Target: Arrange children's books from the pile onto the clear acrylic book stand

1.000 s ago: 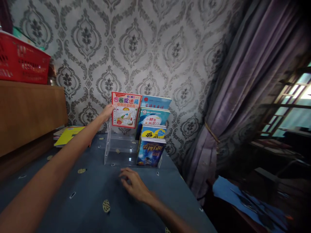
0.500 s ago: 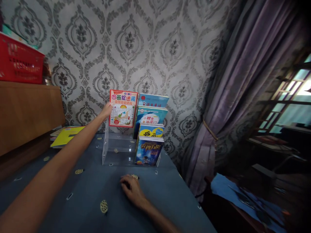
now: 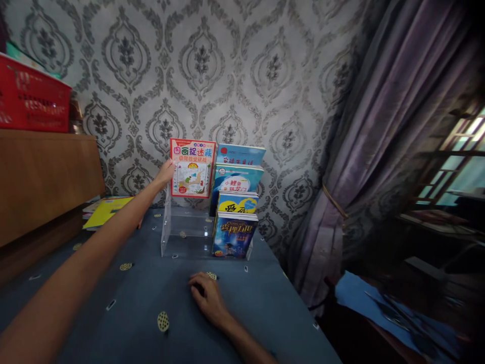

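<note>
A red-bordered picture book [image 3: 193, 169] stands upright at the back left of a clear acrylic tiered rack [image 3: 188, 248]. My left hand [image 3: 165, 173] reaches far forward and grips the book's left edge, its fingertips partly hidden. To the right, the rack bears several books in steps: a light-blue book [image 3: 242, 154] at the back, a teal book [image 3: 238, 178], a yellow book [image 3: 237, 203], and a dark-blue book [image 3: 234, 237] in front. My right hand [image 3: 210, 298] rests on the tablecloth before the rack, loosely curled with a gap between thumb and fingers, holding nothing.
A dark-blue patterned cloth covers the table [image 3: 136, 303]. Yellow-covered booklets [image 3: 108, 210] lie at the left beside a wooden cabinet [image 3: 45, 177], which carries a red basket [image 3: 34, 96]. Patterned wallpaper backs the table; a tied purple curtain [image 3: 326, 237] hangs at right.
The view has shifted slightly, moving the scene a little to the right in the picture. My left hand keeps its grip on the picture book; the right hand stays on the cloth.
</note>
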`<state>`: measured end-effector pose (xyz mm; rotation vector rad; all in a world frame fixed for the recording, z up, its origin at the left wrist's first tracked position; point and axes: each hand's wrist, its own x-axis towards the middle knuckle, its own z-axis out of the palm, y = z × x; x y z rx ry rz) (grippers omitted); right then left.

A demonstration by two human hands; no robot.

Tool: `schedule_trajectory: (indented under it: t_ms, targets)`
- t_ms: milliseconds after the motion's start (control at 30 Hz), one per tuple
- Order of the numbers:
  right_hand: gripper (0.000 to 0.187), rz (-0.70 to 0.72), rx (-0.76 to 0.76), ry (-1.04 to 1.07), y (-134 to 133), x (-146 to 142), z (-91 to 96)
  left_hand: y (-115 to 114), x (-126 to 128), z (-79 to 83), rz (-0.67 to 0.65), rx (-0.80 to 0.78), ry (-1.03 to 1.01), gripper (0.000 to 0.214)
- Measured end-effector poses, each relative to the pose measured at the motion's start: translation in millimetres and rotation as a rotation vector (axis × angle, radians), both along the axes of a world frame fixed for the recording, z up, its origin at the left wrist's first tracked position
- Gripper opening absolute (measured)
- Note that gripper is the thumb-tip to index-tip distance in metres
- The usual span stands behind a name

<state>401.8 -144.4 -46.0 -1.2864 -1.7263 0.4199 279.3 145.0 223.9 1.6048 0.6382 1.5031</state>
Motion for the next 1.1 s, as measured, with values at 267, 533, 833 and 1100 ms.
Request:
schedule_trajectory:
  t_ms: [267,533,833,1100]
  targets:
    - [0.023,0.009,-0.016,-0.032,-2,1,-0.9,0,-2,0.2,0.004,-0.034,0.031,0.034]
    - [0.023,0.003,-0.006,0.004,-2,-1,-0.3,5,-5,-1.7,0.045,-0.008,0.072,0.031]
    - [0.023,0.003,0.001,-0.006,3,2,-11.7,7,-8,-2.1,0.117,0.028,0.159,0.034]
    - [0.024,0.017,0.018,-0.007,2,2,-9.8,11,-4,-3.0,0.128,0.038,0.143,0.032]
